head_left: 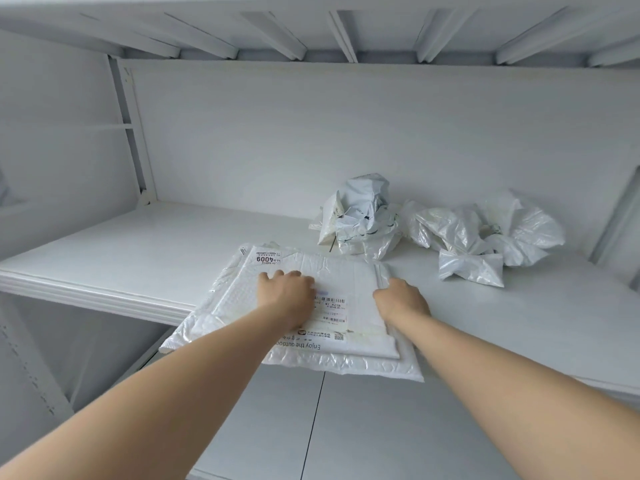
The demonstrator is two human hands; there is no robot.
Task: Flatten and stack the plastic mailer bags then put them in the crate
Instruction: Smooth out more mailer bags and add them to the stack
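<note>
White shelf board (138,251), front edge toward the viewer, back wall behind. A stack of flattened mailers (346,271) lies near the middle of the front edge, its near portion overhanging the edge; the lowest piece, a bubble mailer (214,327), lies directly on the board, and a smaller labelled mailer (332,337) lies on top of it. Toward the back right, well apart from the front edge, a crumpled grey-white bag (360,216) rests just beside a heap of crumpled translucent bags (460,230). The heap's nearest piece is a small bag (471,268).
</note>
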